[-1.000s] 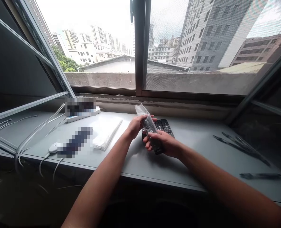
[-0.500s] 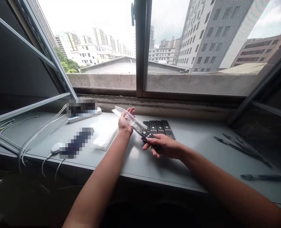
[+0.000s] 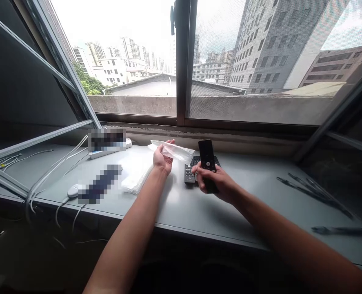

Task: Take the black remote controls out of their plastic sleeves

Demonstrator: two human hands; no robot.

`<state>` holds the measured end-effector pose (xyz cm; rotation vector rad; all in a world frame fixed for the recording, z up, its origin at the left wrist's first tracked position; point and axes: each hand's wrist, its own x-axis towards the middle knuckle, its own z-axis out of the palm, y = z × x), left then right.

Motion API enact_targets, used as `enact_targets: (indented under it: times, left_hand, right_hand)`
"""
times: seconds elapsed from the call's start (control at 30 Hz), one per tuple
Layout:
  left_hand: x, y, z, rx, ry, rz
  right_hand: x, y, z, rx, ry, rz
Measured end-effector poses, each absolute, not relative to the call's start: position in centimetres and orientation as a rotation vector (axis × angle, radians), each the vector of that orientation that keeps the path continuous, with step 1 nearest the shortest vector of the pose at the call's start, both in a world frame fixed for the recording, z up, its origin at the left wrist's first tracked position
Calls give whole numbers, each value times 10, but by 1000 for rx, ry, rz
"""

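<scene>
Raised in my right hand (image 3: pixel 214 179) is a black remote control (image 3: pixel 207 153), tilted nearly upright with my fingers wrapped round its lower part. My left hand (image 3: pixel 164 160) is closed on a thin clear plastic bag (image 3: pixel 181 152), which stretches out to the right and looks flat. The remote is outside the bag, a little to its right. Behind and below my right hand, several more black remotes (image 3: pixel 189 173) lie side by side on the grey table (image 3: pixel 174 208), partly hidden by that hand.
A stack of white plastic bags (image 3: pixel 134 179) lies left of my left forearm. Farther left are a white power strip (image 3: pixel 110 150), a white round-ended cable piece (image 3: pixel 73 190) and blurred-out items. Dark cables (image 3: pixel 309 192) lie at right. Metal frames flank the window.
The remote has come out of the plastic bag and been turned upright in my right hand. My left hand keeps the bag, which now hangs out to the right.
</scene>
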<state>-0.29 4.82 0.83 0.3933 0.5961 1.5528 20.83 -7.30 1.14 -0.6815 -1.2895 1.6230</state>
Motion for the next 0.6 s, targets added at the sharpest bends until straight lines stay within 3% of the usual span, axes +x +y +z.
enact_targets:
  times: [0.23,0.43,0.6]
  left_hand:
    - [12,36,13,730,715,1328]
    - [8,38,17,677,709,1439]
    - [4,40,14,677,758,1281]
  right_hand:
    - [212,-66,9,-969,-1216,1328]
    - [210,-66,4,-1050,-1193,1093]
    - [209,-67,2,-950,-1229,1355]
